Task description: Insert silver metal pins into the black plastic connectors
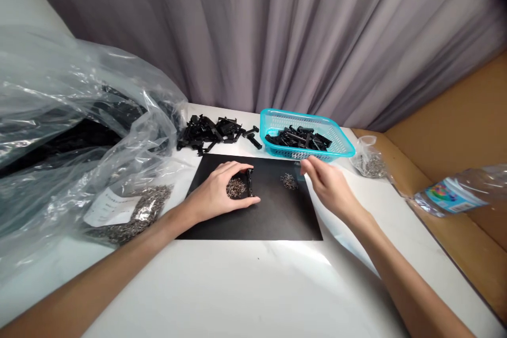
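My left hand (216,193) grips a narrow black plastic part (250,182) by its two ends, between thumb and fingertips, over a black mat (277,222). Behind that part, within the curve of the hand, lies a pile of small metal pieces (236,187). A smaller pile of silvery metal pieces (289,181) rests on the mat further right. My right hand (327,182) is closed in a pinch above the mat's right edge, just in front of the blue basket. Whatever its fingertips hold is too small or hidden to make out.
Loose black plastic parts (214,132) are heaped at the back, beside a blue basket (344,145) holding more. Clear plastic bags (154,142) fill the left; a labelled bag of metal pieces (152,208) lies there. At right are a small bag (370,158) and a plastic bottle (451,195).
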Demonstrator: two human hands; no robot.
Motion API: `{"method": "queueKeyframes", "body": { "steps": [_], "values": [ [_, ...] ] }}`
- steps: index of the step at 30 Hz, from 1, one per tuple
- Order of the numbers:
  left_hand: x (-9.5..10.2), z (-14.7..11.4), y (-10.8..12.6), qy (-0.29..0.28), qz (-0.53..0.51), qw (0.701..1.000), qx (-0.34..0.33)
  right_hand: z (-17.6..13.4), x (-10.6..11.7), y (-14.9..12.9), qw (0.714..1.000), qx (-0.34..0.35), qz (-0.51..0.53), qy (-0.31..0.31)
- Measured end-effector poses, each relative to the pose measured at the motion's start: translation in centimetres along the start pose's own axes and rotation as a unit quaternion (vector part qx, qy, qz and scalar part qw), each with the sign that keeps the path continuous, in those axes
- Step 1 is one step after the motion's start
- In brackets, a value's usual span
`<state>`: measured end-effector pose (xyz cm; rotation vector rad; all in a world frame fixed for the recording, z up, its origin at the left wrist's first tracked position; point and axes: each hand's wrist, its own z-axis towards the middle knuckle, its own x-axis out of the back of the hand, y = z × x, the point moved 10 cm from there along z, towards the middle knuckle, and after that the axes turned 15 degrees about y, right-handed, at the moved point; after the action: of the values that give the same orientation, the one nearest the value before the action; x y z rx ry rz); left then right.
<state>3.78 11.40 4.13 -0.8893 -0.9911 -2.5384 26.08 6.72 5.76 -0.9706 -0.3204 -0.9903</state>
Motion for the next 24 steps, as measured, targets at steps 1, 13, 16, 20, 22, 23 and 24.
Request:
{"method": "queueKeyframes", "body": {
  "steps": [1,13,16,20,22,23,24],
  "values": [
    [0.0,0.0,0.0,-0.002,0.007,1.000,-0.001,-0.2,-0.6,0.0,0.998,0.020,-0.042,-0.030],
    [-0.4,-0.1,-0.3,-0.016,0.013,1.000,0.003,-2.7,-4.7,-1.4,0.967,0.153,-0.179,-0.096],
    [-0.3,-0.1,-0.4,-0.015,0.011,1.000,0.007,-2.8,-4.8,-1.5,0.965,0.166,-0.182,-0.087],
    [-0.3,0.0,-0.3,-0.015,0.014,1.000,0.003,-2.6,-4.8,-1.1,0.971,0.157,-0.164,-0.068],
    [-0.3,0.0,-0.2,-0.014,0.013,1.000,-0.003,-2.6,-4.9,-1.0,0.974,0.151,-0.156,-0.064],
    [-0.3,0.0,-0.2,-0.014,0.012,1.000,-0.005,-2.6,-5.0,-1.0,0.975,0.149,-0.155,-0.062],
    [-0.3,0.0,-0.1,-0.013,0.011,1.000,-0.007,-2.6,-4.9,-1.0,0.975,0.147,-0.153,-0.058]
  ]
}}
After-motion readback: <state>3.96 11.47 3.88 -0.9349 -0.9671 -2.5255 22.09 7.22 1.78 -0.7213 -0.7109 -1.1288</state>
